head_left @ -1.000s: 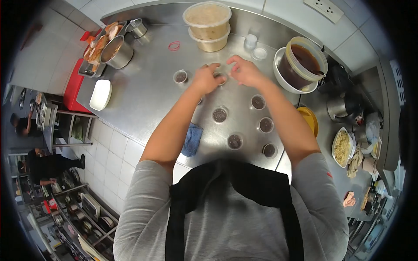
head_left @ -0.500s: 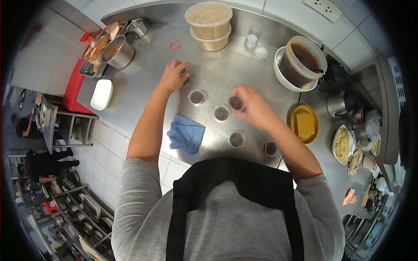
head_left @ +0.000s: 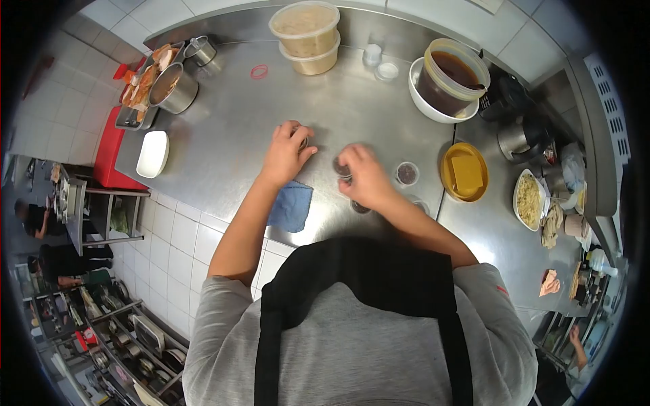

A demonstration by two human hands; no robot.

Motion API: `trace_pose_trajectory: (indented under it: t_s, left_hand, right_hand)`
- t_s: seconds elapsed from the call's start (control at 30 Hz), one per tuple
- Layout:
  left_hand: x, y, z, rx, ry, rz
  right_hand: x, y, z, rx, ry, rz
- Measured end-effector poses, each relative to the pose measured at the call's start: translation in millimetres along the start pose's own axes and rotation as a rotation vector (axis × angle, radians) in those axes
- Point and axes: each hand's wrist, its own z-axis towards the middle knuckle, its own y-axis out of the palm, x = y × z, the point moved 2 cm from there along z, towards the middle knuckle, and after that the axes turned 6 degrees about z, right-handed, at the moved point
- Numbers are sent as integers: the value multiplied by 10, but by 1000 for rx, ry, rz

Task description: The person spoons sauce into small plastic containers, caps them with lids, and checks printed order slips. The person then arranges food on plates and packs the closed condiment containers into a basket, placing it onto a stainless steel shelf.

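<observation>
Change: the cups standing uncovered between the hands 0.5 s ago are now under the fingers. Effect on the work: 2 cups are handled at once, 1 per hand.

Left hand [head_left: 288,153]: fingers curled over the left cup [head_left: 304,143], thumb opposite, pinching it around the rim. Right hand [head_left: 363,177]: thumb and fingertips drawn together around the right cup [head_left: 338,168]. Because of motion blur, I cannot tell from here whether the right cup is raised or rests on another.

Standing cups: 1 dark-filled cup [head_left: 407,174] just right of the right hand; 1 partly covered cup [head_left: 360,207] just on its near side.

Edges: the near edge of the counter [head_left: 223,122] runs on the body side of both hands, with the blue cloth [head_left: 291,206] close to it, nearer than the left hand. The yellow bowl [head_left: 447,177] limits travel right of the right hand.

Open room: leftward from the left hand to the white dish [head_left: 153,154], and forward to the stacked tubs [head_left: 308,44].
</observation>
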Motion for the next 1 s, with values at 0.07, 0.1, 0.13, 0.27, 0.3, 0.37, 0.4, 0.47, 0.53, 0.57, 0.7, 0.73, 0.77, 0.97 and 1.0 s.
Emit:
trace_pose_trajectory:
  t_s: [0.07,0.1,0.13,0.27,0.3,0.37,0.4,0.47,0.53,0.57,0.7,0.73,0.77,0.97,1.0]
  left_hand:
    - [49,-41,-11,-55,-79,-30]
    - [39,-45,-26,-95,-126,-74]
    - [25,-45,-37,-132,-173,-116]
    - [41,-57,-53,-186,-154,-75]
    - [144,-131,-48,-179,-124,-74]
    - [420,-289,-42,-186,-84,-174]
    - [632,-359,-42,-199,-74,-275]
    - [993,-343,-142,-233,-43,-390]
    - [1289,-275,-250,-274,5,-416]
    - [1365,-215,-312,-277,33,-368]
    - [1533,-38,-451,-261,47,-214]
    - [1569,-35,-470,-250,22,-185]
    - [1596,-39,-485,-243,20,-186]
    - [1605,-35,-470,-248,-40,-163]
    - [1611,-32,-476,-278,-59,-149]
  right_hand:
    - [-98,-380,-118,83,39,-8]
    - [-146,-584,-209,127,60,-28]
    - [-122,-745,-303,151,62,-57]
    - [77,-1068,-612,195,121,-123]
    - [153,-1047,-668,192,150,-127]
    - [278,-962,-747,240,66,-121]
    - [338,-912,-780,263,23,-116]
    - [461,-822,-836,282,33,-83]
    - [522,-796,-843,292,58,-46]
    - [535,-790,-835,292,78,-26]
    - [506,-821,-823,275,122,-5]
    - [495,-817,-823,271,132,-8]
    - [483,-806,-821,264,141,-10]
    - [443,-847,-785,258,114,34]
    - [401,-891,-787,264,124,48]
